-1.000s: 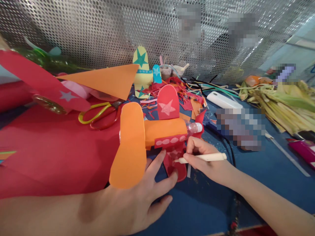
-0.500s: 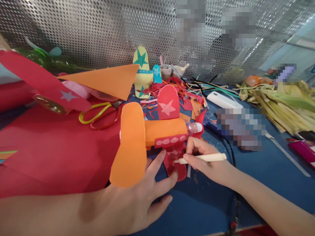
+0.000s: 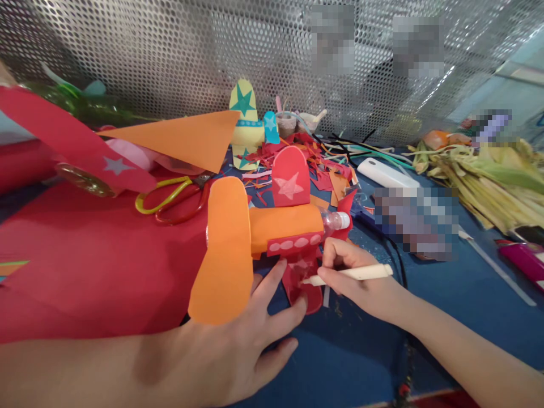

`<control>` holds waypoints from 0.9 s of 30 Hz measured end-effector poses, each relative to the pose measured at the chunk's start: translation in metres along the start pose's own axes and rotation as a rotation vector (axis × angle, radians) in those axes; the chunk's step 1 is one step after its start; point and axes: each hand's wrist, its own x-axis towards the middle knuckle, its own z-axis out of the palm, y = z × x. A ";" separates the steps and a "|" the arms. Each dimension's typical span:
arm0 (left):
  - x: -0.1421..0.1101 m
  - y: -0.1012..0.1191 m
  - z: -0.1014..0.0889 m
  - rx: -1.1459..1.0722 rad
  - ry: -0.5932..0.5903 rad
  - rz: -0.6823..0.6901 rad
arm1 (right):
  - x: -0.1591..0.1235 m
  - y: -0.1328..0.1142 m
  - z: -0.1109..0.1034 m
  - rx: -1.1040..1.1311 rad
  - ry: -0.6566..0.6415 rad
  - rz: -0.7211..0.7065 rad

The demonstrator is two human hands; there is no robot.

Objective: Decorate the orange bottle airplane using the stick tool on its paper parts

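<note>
Orange-wrapped bottle [image 3: 287,224]: position, grip?
— On the blue table [image 3: 340,362], centre. Right hand [image 3: 361,281] pinches white pen [image 3: 369,272], tip at red flap [image 3: 313,298]; left hand [image 3: 250,334], unclenched, rests fingertips on that flap. Probably best: brace flap flat, stroke lightly.
— Containers?
— Clear bottle neck [image 3: 330,221], white cap [image 3: 342,220]. Two small cups [image 3: 287,123] behind; contents too small to identify.

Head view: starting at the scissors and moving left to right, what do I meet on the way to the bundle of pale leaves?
Scissors → large orange cutout → red star-marked flap → white pen in the right hand → bundle of pale leaves.
</note>
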 end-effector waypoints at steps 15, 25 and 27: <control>0.000 0.000 0.000 -0.007 0.005 0.004 | 0.000 -0.002 0.001 -0.006 0.041 0.024; 0.000 0.000 0.000 -0.005 0.021 0.006 | 0.000 -0.003 0.001 -0.021 0.021 0.009; 0.000 0.000 0.001 -0.008 0.005 0.003 | 0.000 -0.003 0.000 -0.026 0.011 0.007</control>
